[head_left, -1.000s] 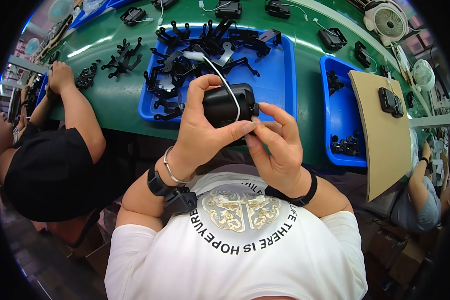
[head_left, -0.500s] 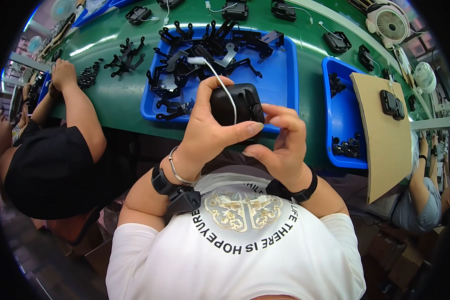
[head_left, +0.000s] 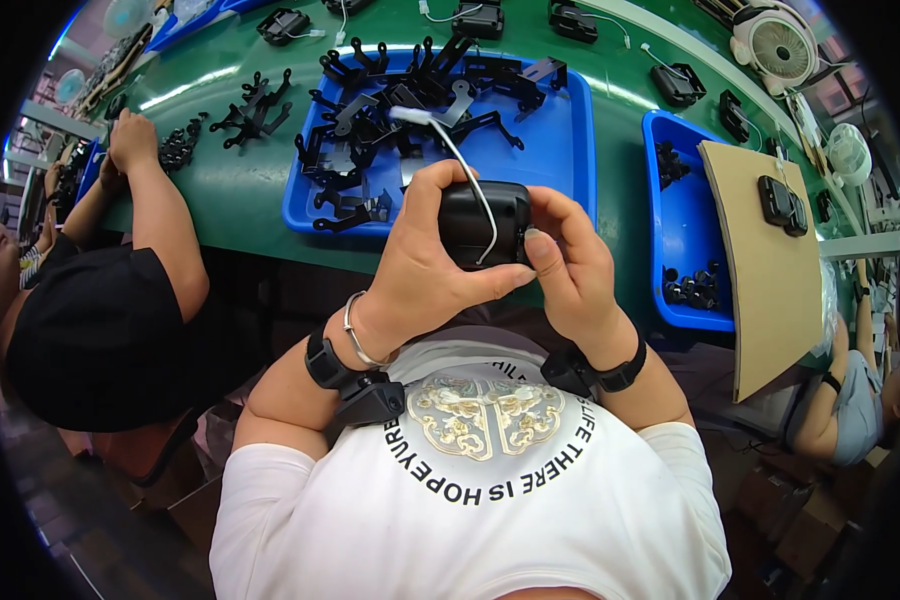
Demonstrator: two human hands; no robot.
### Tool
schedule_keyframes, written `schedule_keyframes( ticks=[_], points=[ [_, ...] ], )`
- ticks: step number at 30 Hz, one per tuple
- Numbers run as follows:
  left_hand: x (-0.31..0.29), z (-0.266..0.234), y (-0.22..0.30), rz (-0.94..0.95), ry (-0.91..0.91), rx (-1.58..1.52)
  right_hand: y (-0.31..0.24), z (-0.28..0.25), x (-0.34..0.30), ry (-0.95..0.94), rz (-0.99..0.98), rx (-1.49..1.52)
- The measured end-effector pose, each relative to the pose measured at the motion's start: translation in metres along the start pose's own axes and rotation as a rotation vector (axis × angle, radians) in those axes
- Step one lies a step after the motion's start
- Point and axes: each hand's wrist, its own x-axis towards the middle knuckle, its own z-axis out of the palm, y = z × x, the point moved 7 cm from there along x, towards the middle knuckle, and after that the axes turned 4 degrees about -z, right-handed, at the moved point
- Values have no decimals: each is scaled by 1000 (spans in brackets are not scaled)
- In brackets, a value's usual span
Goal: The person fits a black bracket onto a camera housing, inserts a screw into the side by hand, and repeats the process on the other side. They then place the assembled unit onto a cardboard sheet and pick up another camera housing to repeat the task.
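Note:
In front of my chest is a black, rounded plastic housing (head_left: 460,232) with a white cable (head_left: 460,160) running over it to a white plug. My left hand (head_left: 420,245) wraps the housing from the left, thumb along its near edge and index finger over its far edge. Against the right end, my right hand (head_left: 582,275) grips with thumb and fingers; what its fingertips press is partly hidden. Beyond my hands, a blue tray (head_left: 555,175) holds a heap of black metal brackets (head_left: 355,120).
A second blue tray (head_left: 685,255) at right contains small black parts, beside a tan board (head_left: 765,285) bearing another black housing (head_left: 782,205). More cabled housings (head_left: 475,20) line the green table's (head_left: 240,205) far side. Loose brackets (head_left: 253,110) lie at left. A co-worker (head_left: 110,330) sits close on my left.
My right hand has moved in from beside the housing and now grips its right end. The housing has turned and shifted slightly right, and its cable and plug have swung.

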Motion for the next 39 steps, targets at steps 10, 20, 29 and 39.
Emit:
schedule_keyframes(
  ticks=[10, 20, 29, 39],
  points=[
    [-4, 7, 10, 100, 0, 135, 12, -10, -5, 75, 159, -8],
    [-6, 12, 9, 22, -54, 36, -1, -9, -7, -14, 110, 127],
    [-9, 11, 11, 65, -52, 28, 3, -9, -11, -54, 142, 68],
    [-9, 11, 8, 20, -79, 9, 1, -9, -15, 7, 134, 85]
  ],
)
